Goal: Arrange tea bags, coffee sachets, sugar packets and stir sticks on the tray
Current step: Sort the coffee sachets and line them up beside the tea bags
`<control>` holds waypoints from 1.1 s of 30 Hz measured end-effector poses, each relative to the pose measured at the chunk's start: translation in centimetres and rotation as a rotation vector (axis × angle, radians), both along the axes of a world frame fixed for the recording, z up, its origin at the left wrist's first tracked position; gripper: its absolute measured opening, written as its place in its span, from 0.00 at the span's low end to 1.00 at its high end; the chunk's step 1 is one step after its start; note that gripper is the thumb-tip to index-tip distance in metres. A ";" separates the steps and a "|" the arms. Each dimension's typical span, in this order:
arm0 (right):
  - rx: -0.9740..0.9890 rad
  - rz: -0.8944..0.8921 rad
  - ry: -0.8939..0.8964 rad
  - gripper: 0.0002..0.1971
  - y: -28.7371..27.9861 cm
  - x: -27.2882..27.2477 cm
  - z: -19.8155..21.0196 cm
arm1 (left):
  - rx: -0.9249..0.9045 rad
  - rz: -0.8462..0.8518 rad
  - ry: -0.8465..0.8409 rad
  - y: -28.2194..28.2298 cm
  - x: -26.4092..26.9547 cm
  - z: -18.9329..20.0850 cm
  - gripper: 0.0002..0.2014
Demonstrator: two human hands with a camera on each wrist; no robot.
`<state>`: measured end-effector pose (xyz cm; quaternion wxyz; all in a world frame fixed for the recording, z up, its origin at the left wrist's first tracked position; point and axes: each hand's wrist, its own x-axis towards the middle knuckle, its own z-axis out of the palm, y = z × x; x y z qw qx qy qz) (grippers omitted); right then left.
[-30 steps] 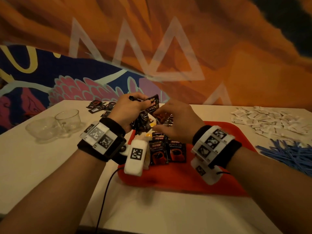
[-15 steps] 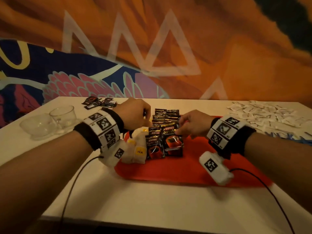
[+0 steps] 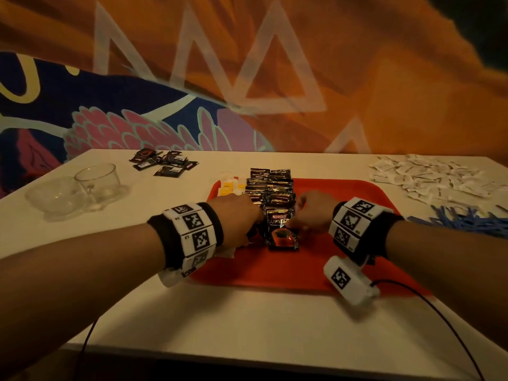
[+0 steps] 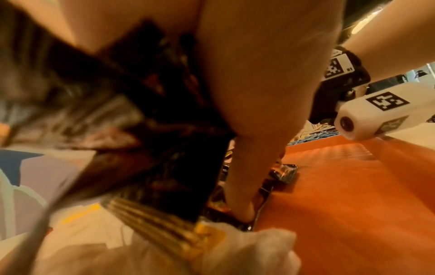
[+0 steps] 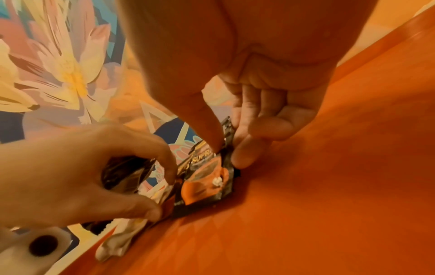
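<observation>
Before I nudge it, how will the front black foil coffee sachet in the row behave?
The front black foil coffee sachet probably flexes rather than slides stiffly: its glossy film looks crinkled. Likely light, it may shift on the red plastic tray. The right hand pinches its edge, so it may pivot.

A café-like room: a painted mural wall (image 3: 165, 127) behind a white table (image 3: 247, 312) with glass cups (image 3: 97, 180).
</observation>
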<state>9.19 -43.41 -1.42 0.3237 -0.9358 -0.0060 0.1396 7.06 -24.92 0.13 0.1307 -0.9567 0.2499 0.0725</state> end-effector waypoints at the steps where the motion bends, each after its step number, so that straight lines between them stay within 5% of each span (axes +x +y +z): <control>1: 0.004 0.000 0.008 0.11 0.1 0.0 -0.1 | -0.009 -0.013 -0.011 0.0 0.0 -0.1 0.19; 6: -0.034 0.015 -0.022 0.15 0.2 -0.4 0.2 | -0.028 -0.044 -0.028 0.1 0.1 -0.2 0.18; 14: -0.045 0.062 -0.040 0.04 1.0 -0.9 0.5 | -0.103 -0.025 -0.030 0.7 0.4 -0.4 0.20; 19: -0.046 0.024 -0.023 0.13 0.9 -0.1 0.1 | -0.138 0.049 -0.033 1.2 1.2 -0.3 0.29; 27: -0.155 0.007 -0.063 0.35 1.0 0.1 -0.1 | -0.149 0.031 -0.024 1.4 1.9 -0.7 0.27; 33: -0.187 -0.003 -0.067 0.31 1.3 0.9 -0.5 | -0.151 0.015 -0.032 1.5 2.0 -0.8 0.25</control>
